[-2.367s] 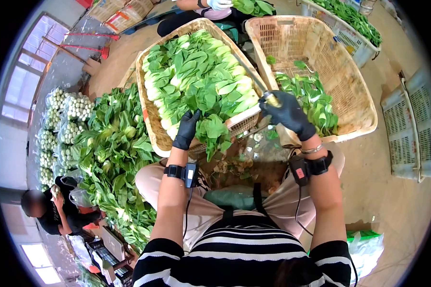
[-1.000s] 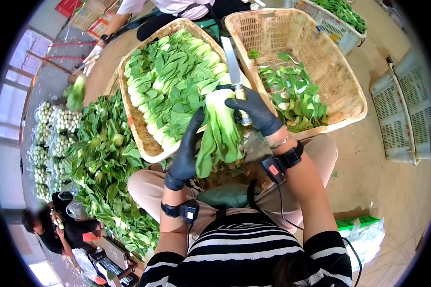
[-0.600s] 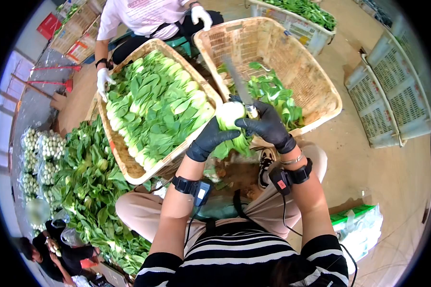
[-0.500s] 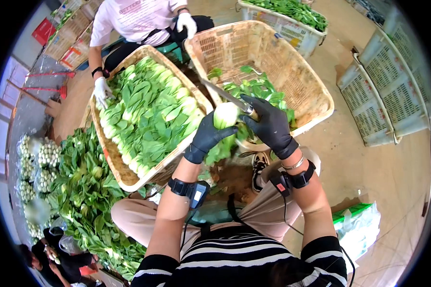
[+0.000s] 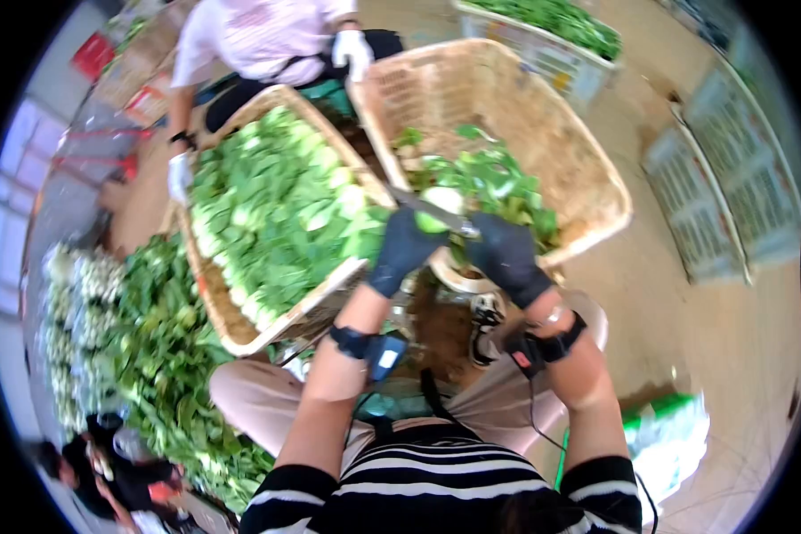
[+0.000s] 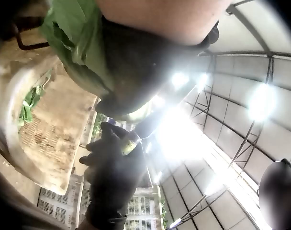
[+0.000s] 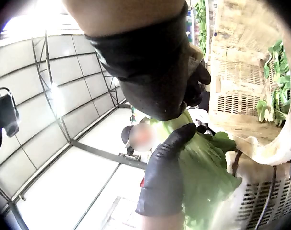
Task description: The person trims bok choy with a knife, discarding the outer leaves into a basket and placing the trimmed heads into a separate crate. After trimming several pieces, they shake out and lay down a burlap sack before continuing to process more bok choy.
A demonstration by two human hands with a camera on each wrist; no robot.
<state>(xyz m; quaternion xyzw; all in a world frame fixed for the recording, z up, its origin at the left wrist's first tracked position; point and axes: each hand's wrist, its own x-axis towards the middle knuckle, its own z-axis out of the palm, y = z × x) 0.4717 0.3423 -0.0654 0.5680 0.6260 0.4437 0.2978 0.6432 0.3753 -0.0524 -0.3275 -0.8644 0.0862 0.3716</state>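
A head of bok choy [image 5: 441,199] is held in my black-gloved left hand [image 5: 405,249], its pale base up; in the right wrist view its green leaves [image 7: 205,175] hang down past the palm. My gloved right hand [image 5: 509,255] grips a knife by the handle [image 6: 129,145]. The blade [image 5: 424,205] points left and lies across the bok choy's base in the head view. Beside the left hand is a crate [image 5: 322,295] packed with rows of bok choy [image 5: 276,205]. Loose leaves [image 5: 489,178] lie in the second crate [image 5: 587,169], beyond my right hand.
A heap of untidy bok choy [image 5: 165,356] lies left of my knees. Across the crates sits a person in a pink shirt [image 5: 258,44], one gloved hand on the packed crate. Stacked crates [image 5: 703,187] stand at the right, and a plastic bag [image 5: 672,445] lies nearby.
My left hand has left the packed crate and taken a head of bok choy. Both hands have come together, and the knife has swung down leftward onto its base.
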